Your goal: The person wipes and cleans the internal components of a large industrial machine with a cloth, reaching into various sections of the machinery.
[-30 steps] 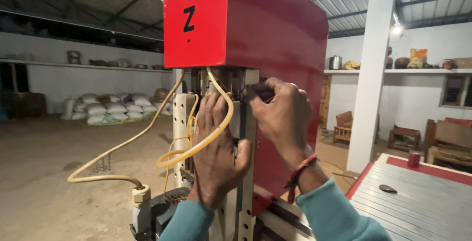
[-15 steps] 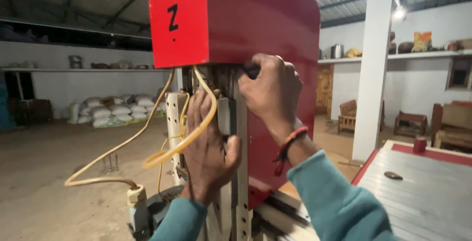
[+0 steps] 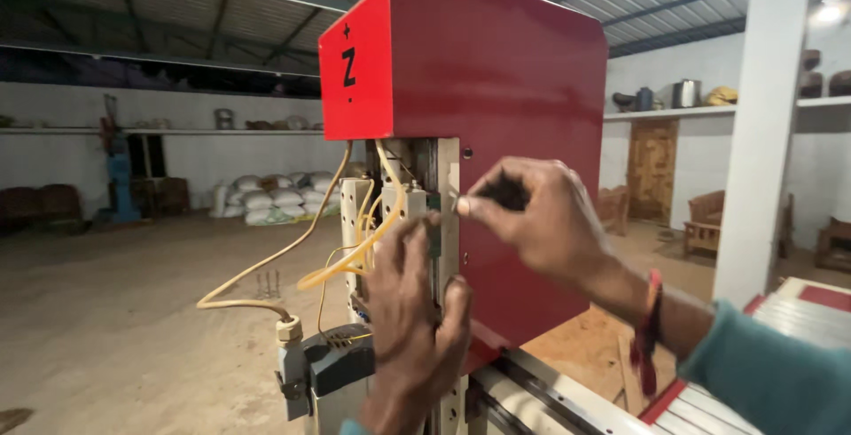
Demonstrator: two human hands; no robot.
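Glossy red metal housing (image 3: 496, 133); smooth yellow plastic hose (image 3: 266, 266); rough concrete floor (image 3: 106, 329)

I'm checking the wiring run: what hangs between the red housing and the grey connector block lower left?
In the head view, yellow cables loop down from under the red housing to the grey connector block, beside the left hand.

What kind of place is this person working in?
Most likely a workshop in a large shed. A red machine housing with yellow cables stands on a bare dirt floor under a corrugated metal roof, with white sacks stacked by the far wall.
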